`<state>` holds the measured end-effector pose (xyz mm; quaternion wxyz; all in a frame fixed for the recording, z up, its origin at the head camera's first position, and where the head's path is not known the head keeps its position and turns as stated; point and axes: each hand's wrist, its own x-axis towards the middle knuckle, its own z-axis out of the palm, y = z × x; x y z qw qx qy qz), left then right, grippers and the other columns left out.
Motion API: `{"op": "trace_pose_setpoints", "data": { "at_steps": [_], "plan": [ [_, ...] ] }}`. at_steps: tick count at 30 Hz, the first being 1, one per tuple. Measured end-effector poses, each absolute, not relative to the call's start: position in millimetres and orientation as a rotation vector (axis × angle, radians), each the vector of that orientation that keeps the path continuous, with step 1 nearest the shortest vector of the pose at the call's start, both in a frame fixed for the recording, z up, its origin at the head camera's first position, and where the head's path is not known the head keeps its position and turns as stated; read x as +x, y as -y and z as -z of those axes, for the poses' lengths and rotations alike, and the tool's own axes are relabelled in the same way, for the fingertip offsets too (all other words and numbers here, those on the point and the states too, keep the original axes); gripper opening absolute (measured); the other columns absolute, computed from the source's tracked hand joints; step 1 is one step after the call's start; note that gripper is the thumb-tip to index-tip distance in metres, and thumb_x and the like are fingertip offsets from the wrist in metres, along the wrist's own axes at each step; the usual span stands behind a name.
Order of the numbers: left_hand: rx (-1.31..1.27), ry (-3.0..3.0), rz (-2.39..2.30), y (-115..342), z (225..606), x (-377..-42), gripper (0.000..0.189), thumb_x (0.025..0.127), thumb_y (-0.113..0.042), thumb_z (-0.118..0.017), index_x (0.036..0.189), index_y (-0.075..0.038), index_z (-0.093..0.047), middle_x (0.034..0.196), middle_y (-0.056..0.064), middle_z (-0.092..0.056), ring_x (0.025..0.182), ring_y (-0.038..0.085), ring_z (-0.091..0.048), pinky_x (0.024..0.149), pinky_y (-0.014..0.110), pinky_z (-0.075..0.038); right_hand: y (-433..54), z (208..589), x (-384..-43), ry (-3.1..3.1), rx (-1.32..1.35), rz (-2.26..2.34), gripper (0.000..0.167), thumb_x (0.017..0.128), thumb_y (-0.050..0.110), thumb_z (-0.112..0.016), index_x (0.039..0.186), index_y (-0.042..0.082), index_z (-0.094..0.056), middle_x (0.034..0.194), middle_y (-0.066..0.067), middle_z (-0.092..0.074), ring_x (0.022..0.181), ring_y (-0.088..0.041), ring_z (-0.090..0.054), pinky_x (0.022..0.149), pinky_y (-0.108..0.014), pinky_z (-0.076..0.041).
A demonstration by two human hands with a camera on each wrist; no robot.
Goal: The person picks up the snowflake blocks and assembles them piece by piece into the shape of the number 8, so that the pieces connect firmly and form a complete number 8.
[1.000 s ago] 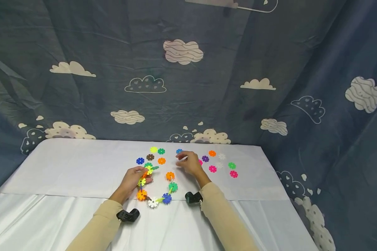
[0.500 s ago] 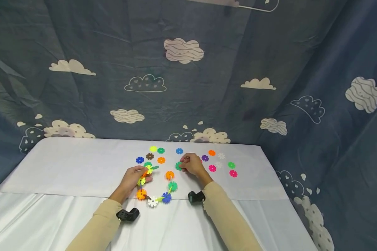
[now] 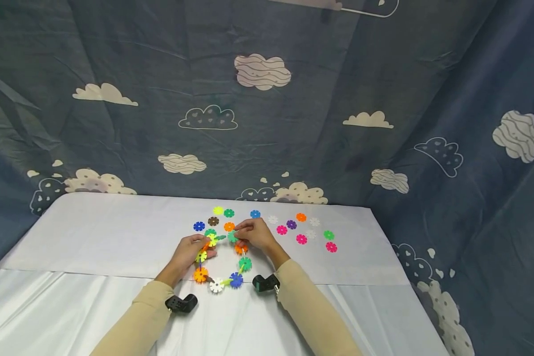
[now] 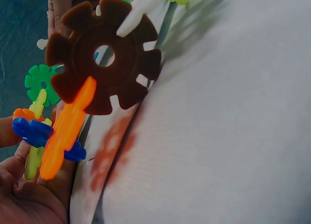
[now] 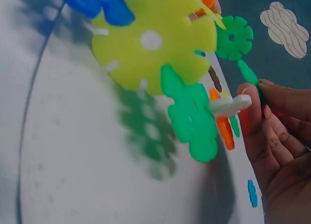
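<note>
My left hand point(image 3: 187, 253) grips one end of a curved chain of interlocked plastic snowflake discs; a yellow disc point(image 3: 212, 240) shows at its fingertips. The chain bends through an orange disc point(image 3: 200, 275), a white disc point(image 3: 216, 286), a blue disc point(image 3: 236, 280) and a green one point(image 3: 245, 264). Its right end is an orange disc point(image 3: 241, 248), just below the fingers of my right hand point(image 3: 259, 234). That hand pinches a loose green snowflake disc point(image 5: 250, 74) between thumb and finger. In the left wrist view a brown disc point(image 4: 73, 49) of the chain looms close to the camera.
Loose snowflake discs lie flat on the white cloth point(image 3: 115, 237): a dark blue disc point(image 3: 199, 226) and several others behind the hands, a purple disc point(image 3: 291, 224) and several pink, white, orange and green ones to the right. A dark cloud-print curtain point(image 3: 293, 148) hangs behind.
My right hand came down from near the light blue disc, picked up a green disc, and carried it left toward the chain's gap. The left hand stays still with the chain.
</note>
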<state>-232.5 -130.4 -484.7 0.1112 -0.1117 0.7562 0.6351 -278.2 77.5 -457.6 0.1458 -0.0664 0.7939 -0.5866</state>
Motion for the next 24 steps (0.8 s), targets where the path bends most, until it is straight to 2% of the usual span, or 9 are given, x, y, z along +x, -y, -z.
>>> {"op": "trace_pose_setpoints", "data": {
  "at_steps": [4, 10, 14, 18, 24],
  "plan": [
    [-0.320, -2.226, -1.862, 130.2, 483.4, -231.5, 0.031, 0.101, -0.022, -0.051, 0.118, 0.003, -0.059, 0.106, 0.016, -0.069, 0.082, 0.012, -0.068, 0.104, 0.045, -0.038, -74.0, 460.9, -279.0, -2.284, -0.165, 1.726, 0.015, 0.088, 0.004, -0.069, 0.100, -0.005, -0.068, 0.076, -0.010, -0.069, 0.057, -0.013, -0.063, 0.059, -0.027, -0.057],
    [-0.304, -2.261, -1.859, 129.4, 485.6, -232.1, 0.028, 0.101, -0.019, -0.052, 0.115, 0.003, -0.061, 0.105, 0.016, -0.070, 0.082, 0.013, -0.068, 0.101, 0.043, -0.041, -67.8, 460.1, -275.0, -2.261, -0.212, 1.792, 0.015, 0.087, -0.002, -0.068, 0.099, -0.009, -0.067, 0.077, -0.015, -0.069, 0.055, -0.013, -0.063, 0.058, -0.029, -0.057],
    [-0.281, -2.300, -1.859, 129.0, 487.1, -231.2, 0.024, 0.101, -0.015, -0.051, 0.112, 0.004, -0.061, 0.106, 0.017, -0.068, 0.081, 0.011, -0.067, 0.090, 0.034, -0.045, -63.3, 461.7, -272.2, -2.288, -0.249, 1.817, 0.012, 0.086, -0.005, -0.068, 0.096, -0.011, -0.067, 0.078, -0.017, -0.070, 0.053, -0.014, -0.063, 0.058, -0.031, -0.057],
    [-0.315, -2.315, -1.857, 129.2, 487.8, -229.6, 0.023, 0.101, -0.014, -0.051, 0.112, 0.003, -0.061, 0.109, 0.017, -0.065, 0.080, 0.010, -0.064, 0.077, 0.023, -0.046, -58.7, 462.6, -270.0, -2.359, -0.252, 1.794, 0.007, 0.085, -0.006, -0.068, 0.091, -0.010, -0.067, 0.073, -0.013, -0.069, 0.052, -0.016, -0.064, 0.055, -0.030, -0.057],
    [-0.355, -2.328, -1.868, 128.0, 488.3, -227.8, 0.023, 0.101, -0.015, -0.051, 0.112, 0.003, -0.062, 0.107, 0.016, -0.064, 0.084, 0.016, -0.054, 0.069, 0.022, -0.043, -53.4, 461.8, -265.7, -2.442, -0.253, 1.791, 0.005, 0.083, -0.008, -0.069, 0.087, -0.010, -0.067, 0.071, -0.013, -0.068, 0.053, -0.022, -0.064, 0.051, -0.028, -0.055]
  ]
}}
